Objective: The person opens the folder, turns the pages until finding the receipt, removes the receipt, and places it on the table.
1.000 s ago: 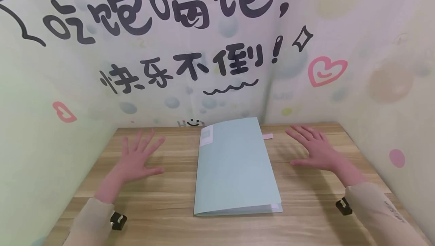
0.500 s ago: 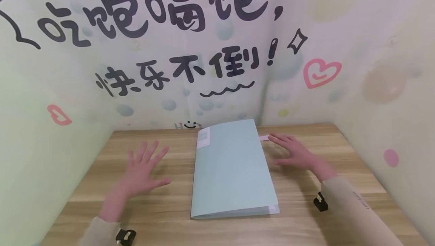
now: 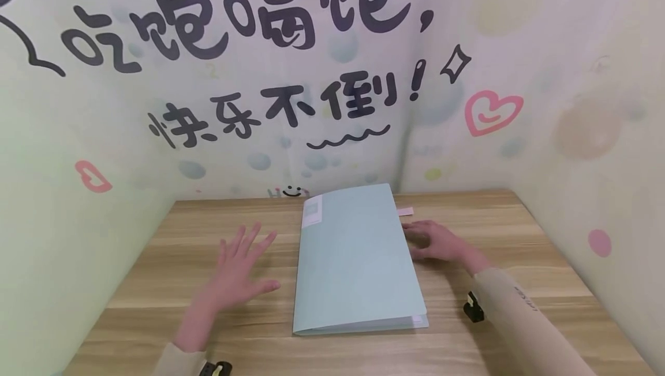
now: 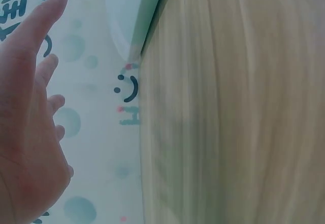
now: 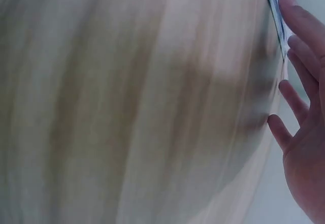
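A pale blue-green folder (image 3: 358, 260) lies closed on the wooden table, its lower edge slightly parted over pages. It carries a white label (image 3: 312, 212) at its upper left, and a pink tab (image 3: 405, 212) sticks out at the upper right. My right hand (image 3: 439, 243) is at the folder's right edge, fingers bent toward it with thumb apart. In the right wrist view the fingertips are right by the folder's edge (image 5: 277, 16). My left hand (image 3: 236, 278) hovers left of the folder, fingers spread, holding nothing. The left wrist view shows its thumb and fingers extended.
The wooden table (image 3: 249, 341) runs back to a printed wall cloth (image 3: 234, 168) with dark lettering and hearts. Cloth walls also stand at the left and right. A black wrist device (image 3: 473, 308) sits under the right sleeve, with another (image 3: 215, 369) at the left.
My right hand has moved left and down to the folder's right edge, its fingers bending. The left hand has come right and nearer, toward the folder. The folder stays put on the table.
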The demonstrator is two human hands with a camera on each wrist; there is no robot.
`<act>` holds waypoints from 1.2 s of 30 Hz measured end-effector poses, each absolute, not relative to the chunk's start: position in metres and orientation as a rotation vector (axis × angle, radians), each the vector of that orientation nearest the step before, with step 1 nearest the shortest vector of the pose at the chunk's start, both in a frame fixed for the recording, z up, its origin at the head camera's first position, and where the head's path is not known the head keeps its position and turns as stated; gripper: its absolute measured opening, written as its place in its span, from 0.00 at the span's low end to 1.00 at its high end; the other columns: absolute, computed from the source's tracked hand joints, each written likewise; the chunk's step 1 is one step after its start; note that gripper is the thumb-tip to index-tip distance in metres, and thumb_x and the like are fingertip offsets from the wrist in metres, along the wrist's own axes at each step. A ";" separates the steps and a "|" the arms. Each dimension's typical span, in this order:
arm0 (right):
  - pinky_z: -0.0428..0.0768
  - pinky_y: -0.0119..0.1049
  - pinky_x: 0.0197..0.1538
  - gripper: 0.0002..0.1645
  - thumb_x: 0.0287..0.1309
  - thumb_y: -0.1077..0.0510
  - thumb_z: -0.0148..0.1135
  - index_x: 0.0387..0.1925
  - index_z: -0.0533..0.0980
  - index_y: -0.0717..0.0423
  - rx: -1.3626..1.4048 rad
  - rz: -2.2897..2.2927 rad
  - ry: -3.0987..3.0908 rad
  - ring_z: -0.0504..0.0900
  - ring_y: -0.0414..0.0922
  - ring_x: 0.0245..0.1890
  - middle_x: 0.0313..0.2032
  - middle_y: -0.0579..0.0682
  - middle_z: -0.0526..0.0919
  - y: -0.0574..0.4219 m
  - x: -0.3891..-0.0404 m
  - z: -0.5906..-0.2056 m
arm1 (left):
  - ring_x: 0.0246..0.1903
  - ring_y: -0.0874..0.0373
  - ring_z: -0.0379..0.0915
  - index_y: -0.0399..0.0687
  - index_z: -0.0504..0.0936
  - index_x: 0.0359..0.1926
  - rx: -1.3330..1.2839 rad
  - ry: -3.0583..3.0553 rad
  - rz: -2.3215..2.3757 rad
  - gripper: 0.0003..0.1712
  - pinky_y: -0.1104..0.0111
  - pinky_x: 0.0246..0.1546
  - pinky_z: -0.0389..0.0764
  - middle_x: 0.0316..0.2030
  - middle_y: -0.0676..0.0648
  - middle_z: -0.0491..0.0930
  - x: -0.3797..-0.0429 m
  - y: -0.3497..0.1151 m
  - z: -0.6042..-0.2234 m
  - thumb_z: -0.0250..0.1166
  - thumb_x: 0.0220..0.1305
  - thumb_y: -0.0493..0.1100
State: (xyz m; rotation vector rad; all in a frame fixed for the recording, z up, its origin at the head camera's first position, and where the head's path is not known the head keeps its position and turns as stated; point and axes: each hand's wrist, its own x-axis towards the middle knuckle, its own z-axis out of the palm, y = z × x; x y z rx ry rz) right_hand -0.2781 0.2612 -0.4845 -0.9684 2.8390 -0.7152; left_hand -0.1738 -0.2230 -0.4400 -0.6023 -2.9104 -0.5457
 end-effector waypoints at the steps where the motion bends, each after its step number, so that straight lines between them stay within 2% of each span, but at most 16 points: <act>1: 0.64 0.64 0.67 0.39 0.55 0.44 0.70 0.64 0.73 0.57 -0.967 -0.704 2.838 0.67 0.64 0.68 0.67 0.56 0.73 0.261 -0.277 -0.485 | 0.76 0.29 0.32 0.62 0.55 0.77 -0.607 -2.904 -0.553 0.55 0.25 0.64 0.33 0.79 0.41 0.42 -0.173 -0.221 -0.441 0.72 0.52 0.63; 12: 0.64 0.64 0.66 0.39 0.51 0.44 0.72 0.63 0.75 0.57 -0.969 -0.647 2.883 0.67 0.64 0.68 0.67 0.55 0.74 0.261 -0.272 -0.485 | 0.76 0.32 0.36 0.64 0.52 0.77 -0.645 -2.848 -0.701 0.56 0.26 0.65 0.36 0.79 0.42 0.44 -0.166 -0.198 -0.449 0.72 0.53 0.62; 22: 0.65 0.64 0.66 0.40 0.49 0.43 0.71 0.62 0.75 0.57 -0.930 -0.649 2.934 0.69 0.64 0.67 0.67 0.55 0.74 0.257 -0.272 -0.488 | 0.75 0.37 0.47 0.64 0.55 0.77 -0.765 -2.803 -0.873 0.56 0.32 0.67 0.50 0.78 0.44 0.50 -0.153 -0.163 -0.447 0.73 0.51 0.63; 30: 0.53 0.72 0.65 0.44 0.49 0.42 0.71 0.66 0.71 0.54 -0.809 -0.731 2.875 0.61 0.63 0.71 0.70 0.57 0.70 0.251 -0.269 -0.491 | 0.74 0.44 0.54 0.67 0.58 0.75 -0.795 -2.826 -1.029 0.55 0.41 0.68 0.60 0.76 0.52 0.56 -0.146 -0.134 -0.449 0.75 0.49 0.62; 36: 0.50 0.72 0.65 0.44 0.49 0.43 0.72 0.66 0.71 0.55 -0.766 -0.796 2.841 0.59 0.63 0.72 0.70 0.58 0.69 0.248 -0.267 -0.487 | 0.72 0.48 0.59 0.68 0.65 0.71 -0.846 -2.779 -1.017 0.49 0.40 0.66 0.62 0.74 0.56 0.61 -0.138 -0.120 -0.453 0.75 0.49 0.63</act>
